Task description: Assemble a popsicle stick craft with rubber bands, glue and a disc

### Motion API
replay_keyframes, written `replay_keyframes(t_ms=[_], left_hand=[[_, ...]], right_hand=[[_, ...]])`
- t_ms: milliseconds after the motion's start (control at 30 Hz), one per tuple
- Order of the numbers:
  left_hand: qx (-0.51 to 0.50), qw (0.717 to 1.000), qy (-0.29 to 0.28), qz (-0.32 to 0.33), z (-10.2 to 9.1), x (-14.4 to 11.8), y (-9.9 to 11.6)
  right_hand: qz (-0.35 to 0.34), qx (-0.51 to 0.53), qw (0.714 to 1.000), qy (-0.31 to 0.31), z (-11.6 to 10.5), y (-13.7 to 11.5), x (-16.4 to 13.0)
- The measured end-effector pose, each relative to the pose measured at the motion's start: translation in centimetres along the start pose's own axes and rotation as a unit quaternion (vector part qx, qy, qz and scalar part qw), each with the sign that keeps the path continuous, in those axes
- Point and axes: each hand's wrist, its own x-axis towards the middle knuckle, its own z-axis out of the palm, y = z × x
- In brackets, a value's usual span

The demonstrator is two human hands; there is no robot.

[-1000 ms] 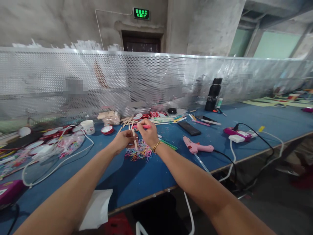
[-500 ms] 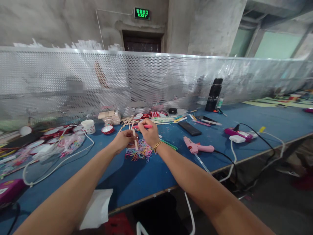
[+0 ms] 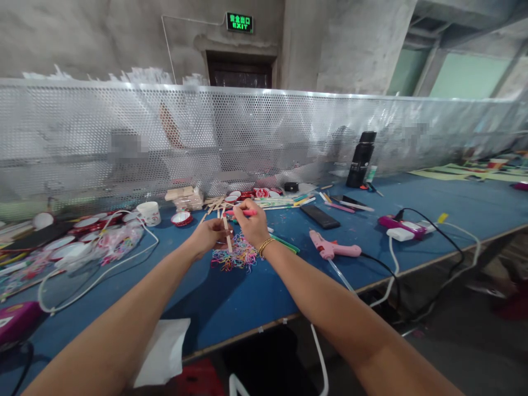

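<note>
My left hand (image 3: 208,235) pinches a wooden craft stick (image 3: 226,235) that stands nearly upright over a heap of coloured rubber bands (image 3: 235,257) on the blue table (image 3: 231,302). Just to its right, my right hand (image 3: 250,223) grips a pink stick (image 3: 244,212) held level above the wooden one. A gold bracelet circles my right wrist. Both hands are close together, almost touching.
A pink glue gun (image 3: 331,248) lies right of the hands, its black cable running to a power strip (image 3: 402,230). Loose craft sticks (image 3: 214,204), red-and-white lids, a paper cup (image 3: 149,213), a black remote (image 3: 319,216), a black bottle (image 3: 360,159) and a perforated metal screen (image 3: 264,137) line the back.
</note>
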Motion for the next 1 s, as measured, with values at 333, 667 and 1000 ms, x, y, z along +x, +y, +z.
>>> replay_keyframes(t_ms=[333,667,1000], left_hand=[[-0.016,1.0,0.012,-0.01,0.0,0.0,0.2],[-0.018,1.0,0.011,-0.007,-0.1,0.0,0.3],[-0.019,0.999,0.018,-0.025,0.2,-0.9,1.3]], right_hand=[[0.001,0.004,1.0,0.002,-0.1,-0.1,0.1],[0.003,0.013,1.0,-0.007,-0.2,-0.2,0.0],[-0.027,0.021,0.999,0.041,-1.0,0.3,1.0]])
